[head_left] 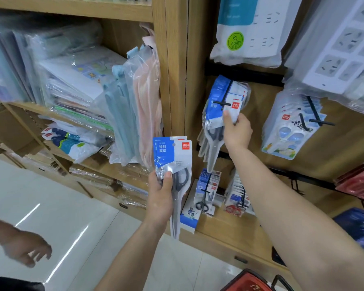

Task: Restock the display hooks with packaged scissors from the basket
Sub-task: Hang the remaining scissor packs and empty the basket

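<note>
Holding spare packaged scissors [172, 158] upright in left grip [161, 196], top end up for hooking. Pinching hung pack [229, 115] at display hook [221, 103] with right grip [236, 131], probably seating it. Red basket [250, 282] at bottom edge.

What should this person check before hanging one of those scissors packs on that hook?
1. Stock in hand: ok, the left hand grips packaged scissors.
2. Hook end reachable: ok, the tip of the hook sticks out in front of the hanging packs.
3. Hanging packs steadied: ok, the right hand holds the front one.
4. Held pack at the hook: not ok, it is lower and to the left.
5. Room left on the hook: cannot tell.
6. More stock in the basket: cannot tell, only its rim shows.
</note>
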A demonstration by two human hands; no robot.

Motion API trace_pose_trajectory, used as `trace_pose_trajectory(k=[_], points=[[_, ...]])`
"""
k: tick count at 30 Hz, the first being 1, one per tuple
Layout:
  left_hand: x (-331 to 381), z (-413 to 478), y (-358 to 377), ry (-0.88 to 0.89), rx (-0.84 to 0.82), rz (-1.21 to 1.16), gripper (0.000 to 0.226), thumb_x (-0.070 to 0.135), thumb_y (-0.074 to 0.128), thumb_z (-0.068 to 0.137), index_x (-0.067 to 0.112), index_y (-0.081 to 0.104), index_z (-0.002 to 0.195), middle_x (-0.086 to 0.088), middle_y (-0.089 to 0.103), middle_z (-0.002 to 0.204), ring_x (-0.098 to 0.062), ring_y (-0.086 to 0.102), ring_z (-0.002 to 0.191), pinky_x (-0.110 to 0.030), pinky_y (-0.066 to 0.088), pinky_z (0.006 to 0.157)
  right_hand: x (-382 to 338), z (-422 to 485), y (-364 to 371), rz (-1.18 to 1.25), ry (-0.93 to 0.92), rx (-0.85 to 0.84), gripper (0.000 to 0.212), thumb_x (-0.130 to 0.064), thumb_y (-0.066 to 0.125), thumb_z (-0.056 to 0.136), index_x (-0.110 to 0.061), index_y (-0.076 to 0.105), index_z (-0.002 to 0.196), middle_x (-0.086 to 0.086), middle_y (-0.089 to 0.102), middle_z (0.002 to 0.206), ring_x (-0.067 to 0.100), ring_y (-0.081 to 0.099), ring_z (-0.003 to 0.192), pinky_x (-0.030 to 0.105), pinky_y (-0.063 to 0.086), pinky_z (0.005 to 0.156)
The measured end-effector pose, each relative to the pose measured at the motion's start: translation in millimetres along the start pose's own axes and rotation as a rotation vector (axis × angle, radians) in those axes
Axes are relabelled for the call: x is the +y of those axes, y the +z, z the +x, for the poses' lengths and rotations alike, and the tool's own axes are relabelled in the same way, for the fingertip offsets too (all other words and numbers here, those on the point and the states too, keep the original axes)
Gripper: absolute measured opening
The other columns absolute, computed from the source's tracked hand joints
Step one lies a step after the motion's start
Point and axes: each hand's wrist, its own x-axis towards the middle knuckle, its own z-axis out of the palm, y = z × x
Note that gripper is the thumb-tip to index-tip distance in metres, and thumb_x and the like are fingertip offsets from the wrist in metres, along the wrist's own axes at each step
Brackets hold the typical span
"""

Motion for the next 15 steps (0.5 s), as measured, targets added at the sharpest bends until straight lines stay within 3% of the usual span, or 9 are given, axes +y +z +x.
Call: trace_pose_trajectory(k=[2,5,7,11,13,15], points=[[1.6,-3.4,1.4,0.016,-0.005,0.001,0.027,0.037,0.043,0.11,0.029,0.044,0.136,0.017,0.06,0.114,0.005,0.057,0.103,-0.016,0.042,0.075,4.0,-20.5,-10.7,0.031,0.035,-0.049,0.03,-0.042,0.063,0.1,-0.016,0.058,0.115,-0.005,0.064,0.104,0.006,0.062,0.089,0.004,0.038,0.058],[3.4,-7.5,6.1,0.038,-0.017,-0.014,0.025,0.034,0.043,0.111,0.029,0.046,0.135,0.013,0.062,0.118,0.004,0.058,0.106,-0.018,0.044,0.079,15.1,-60.1,-29.6,-0.069,0.0,0.03,0.038,-0.04,0.068,0.097,-0.017,0.052,0.123,-0.002,0.059,0.112,0.013,0.059,0.099,0.019,0.043,0.079],[3.4,-9.4,11.6,0.053,-0.03,-0.021,0.023,0.033,0.043,0.111,0.028,0.048,0.133,0.01,0.063,0.118,0.001,0.06,0.107,-0.018,0.044,0.081,21.9,-90.6,-40.5,-0.065,-0.036,-0.008,0.032,-0.036,0.067,0.098,-0.018,0.055,0.12,-0.004,0.061,0.109,0.013,0.06,0.098,0.027,0.047,0.087],[4.7,-16.0,25.1,0.064,-0.054,-0.018,0.027,0.029,0.045,0.111,0.016,0.048,0.133,0.005,0.065,0.113,-0.001,0.061,0.097,-0.019,0.046,0.077,13.0,-143.0,-50.1,0.114,0.093,-0.458,0.009,-0.033,0.066,0.099,-0.026,0.063,0.103,-0.001,0.068,0.098,0.007,0.066,0.085,0.031,0.055,0.073],[3.1,-19.4,29.0,0.063,-0.067,-0.034,0.027,0.027,0.047,0.11,0.014,0.047,0.134,0.0,0.066,0.118,-0.007,0.064,0.103,-0.023,0.05,0.084,12.6,-150.6,-49.8,0.109,0.102,-0.467,0.01,-0.031,0.073,0.095,-0.027,0.064,0.097,-0.002,0.066,0.093,0.008,0.066,0.08,0.034,0.059,0.067],[2.0,-23.8,30.8,0.075,-0.077,-0.044,0.025,0.025,0.05,0.109,0.016,0.048,0.132,-0.001,0.066,0.122,-0.012,0.065,0.111,-0.029,0.052,0.094,13.2,-150.4,-51.4,0.086,0.101,-0.445,0.016,-0.03,0.078,0.091,-0.026,0.065,0.098,0.0,0.069,0.096,0.018,0.071,0.087,0.042,0.064,0.068]])
